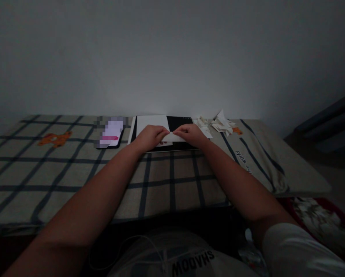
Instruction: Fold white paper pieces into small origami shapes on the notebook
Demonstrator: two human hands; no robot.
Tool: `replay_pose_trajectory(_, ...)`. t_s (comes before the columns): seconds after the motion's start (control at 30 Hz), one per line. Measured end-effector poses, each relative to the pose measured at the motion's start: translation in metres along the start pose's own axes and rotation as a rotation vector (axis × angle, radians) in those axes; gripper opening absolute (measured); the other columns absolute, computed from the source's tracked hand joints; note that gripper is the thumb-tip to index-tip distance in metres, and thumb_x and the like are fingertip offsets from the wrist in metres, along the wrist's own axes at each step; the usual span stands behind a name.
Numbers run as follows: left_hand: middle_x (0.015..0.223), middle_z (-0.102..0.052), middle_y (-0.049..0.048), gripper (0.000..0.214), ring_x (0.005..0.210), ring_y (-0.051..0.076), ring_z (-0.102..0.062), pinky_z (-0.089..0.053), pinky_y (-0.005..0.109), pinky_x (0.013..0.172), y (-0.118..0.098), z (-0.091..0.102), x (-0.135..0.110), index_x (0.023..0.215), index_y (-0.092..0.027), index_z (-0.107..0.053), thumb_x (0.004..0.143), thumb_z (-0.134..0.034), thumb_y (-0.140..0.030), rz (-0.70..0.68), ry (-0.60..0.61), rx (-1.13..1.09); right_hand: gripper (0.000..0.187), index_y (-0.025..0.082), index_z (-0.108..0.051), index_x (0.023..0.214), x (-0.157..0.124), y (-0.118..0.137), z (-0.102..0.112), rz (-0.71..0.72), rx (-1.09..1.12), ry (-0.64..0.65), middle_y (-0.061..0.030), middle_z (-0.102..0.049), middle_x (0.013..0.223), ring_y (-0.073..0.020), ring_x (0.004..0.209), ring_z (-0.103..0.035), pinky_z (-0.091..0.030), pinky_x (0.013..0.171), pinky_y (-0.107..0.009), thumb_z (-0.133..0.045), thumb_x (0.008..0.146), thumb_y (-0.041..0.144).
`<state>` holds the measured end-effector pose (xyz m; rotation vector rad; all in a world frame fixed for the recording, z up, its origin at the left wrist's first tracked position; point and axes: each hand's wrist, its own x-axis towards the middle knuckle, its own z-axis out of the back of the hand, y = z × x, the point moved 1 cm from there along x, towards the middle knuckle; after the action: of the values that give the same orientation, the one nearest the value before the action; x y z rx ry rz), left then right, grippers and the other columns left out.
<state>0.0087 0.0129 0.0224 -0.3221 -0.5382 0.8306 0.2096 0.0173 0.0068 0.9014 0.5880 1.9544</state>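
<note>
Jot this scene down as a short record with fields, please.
Left grip: pinching white paper
Right grip: pinching the same paper, close beside the left
Beneath: black-and-white flat item on a checked cloth
Left of it: phone, screen lit, partly pixelated
Right of it: crumpled paper scraps
Behind: plain wall
Light: dim

The left arm reaches forward from the lower left, bare, slanting inward to the middle of the view; the right arm mirrors it from the lower right, bent at the elbow. The left hand and the right hand face each other at one height, their tips just apart. Both wrists look nearly straight. On each hand the fingers close in a pinch, the rest curled and partly hidden
</note>
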Motion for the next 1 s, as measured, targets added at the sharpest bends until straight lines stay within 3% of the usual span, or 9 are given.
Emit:
replay_pose_trajectory(0.17, 0.078, -0.069, 0.0039, 0.031, 0.067, 0.013, -0.062, -0.044, 0.023, 0.062, 0.004, 0.000, -0.001, 0.091, -0.014, -0.069, 0.088, -0.050, -0.039, 0.085, 0.073, -0.180, 0.027, 0.015, -0.073, 0.085, -0.001, -0.003, -0.002, -0.002, 0.030, -0.008, -0.0069, -0.071, 0.084, -0.0158, 0.076, -0.062, -0.043, 0.070, -0.028, -0.061, 0.081, 0.038)
replay_pose_trajectory(0.27, 0.073, -0.068, 0.0029, 0.033, 0.058, 0.011, -0.060, -0.042, 0.021, 0.055, 0.006, 0.001, -0.002, 0.090, -0.013, -0.069, 0.086, -0.053, -0.041, 0.157, 0.143, -0.234, 0.029, 0.014, -0.073, 0.087, -0.001, -0.007, -0.001, -0.029, 0.044, 0.009, -0.0063, -0.070, 0.081, -0.0149, 0.072, -0.060, -0.042, 0.065, -0.027, -0.062, 0.079, 0.039)
replay_pose_trajectory(0.37, 0.064, -0.065, 0.0018, 0.033, 0.056, 0.011, -0.058, -0.041, 0.021, 0.055, 0.006, 0.004, -0.003, 0.081, -0.013, -0.069, 0.086, -0.052, -0.041, 0.157, 0.115, -0.209, 0.035, 0.013, -0.071, 0.091, -0.003, -0.009, 0.001, -0.091, 0.114, 0.105, -0.0052, -0.069, 0.076, -0.0135, 0.065, -0.057, -0.039, 0.058, -0.025, -0.065, 0.076, 0.043)
replay_pose_trajectory(0.47, 0.060, -0.063, 0.0012, 0.033, 0.052, 0.010, -0.055, -0.040, 0.020, 0.053, 0.004, 0.006, -0.003, 0.079, -0.013, -0.068, 0.086, -0.052, -0.041, 0.198, 0.101, -0.228, 0.032, 0.012, -0.071, 0.083, -0.005, -0.009, 0.005, -0.158, 0.162, 0.189, -0.0043, -0.067, 0.070, -0.0121, 0.061, -0.056, -0.037, 0.055, -0.024, -0.065, 0.076, 0.042)
replay_pose_trajectory(0.73, 0.057, -0.059, 0.0005, 0.027, 0.046, 0.008, -0.049, -0.034, 0.018, 0.045, 0.001, 0.012, -0.003, 0.078, -0.013, -0.064, 0.086, -0.053, -0.036, 0.291, 0.122, -0.280, 0.021, 0.014, -0.069, 0.083, -0.003, -0.008, 0.010, -0.203, 0.283, 0.174, -0.0042, -0.069, 0.074, -0.0128, 0.065, -0.060, -0.045, 0.062, -0.026, -0.065, 0.076, 0.033)
replay_pose_trajectory(0.87, 0.053, -0.055, -0.0014, 0.027, 0.043, 0.007, -0.044, -0.032, 0.018, 0.043, 0.003, 0.010, -0.004, 0.078, -0.014, -0.062, 0.086, -0.052, -0.037, 0.342, 0.121, -0.332, 0.026, 0.014, -0.069, 0.092, -0.003, -0.010, 0.008, -0.169, 0.270, 0.153, -0.0039, -0.069, 0.074, -0.0127, 0.064, -0.059, -0.045, 0.063, -0.027, -0.060, 0.079, 0.035)
replay_pose_trajectory(1.0, 0.054, -0.054, -0.0015, 0.027, 0.043, 0.007, -0.044, -0.032, 0.018, 0.043, 0.009, 0.007, -0.004, 0.079, -0.014, -0.060, 0.086, -0.052, -0.039, 0.360, 0.102, -0.413, 0.031, 0.015, -0.069, 0.096, -0.004, -0.012, 0.009, -0.133, 0.238, 0.185, -0.0031, -0.068, 0.077, -0.0124, 0.066, -0.057, -0.042, 0.061, -0.026, -0.066, 0.074, 0.036)
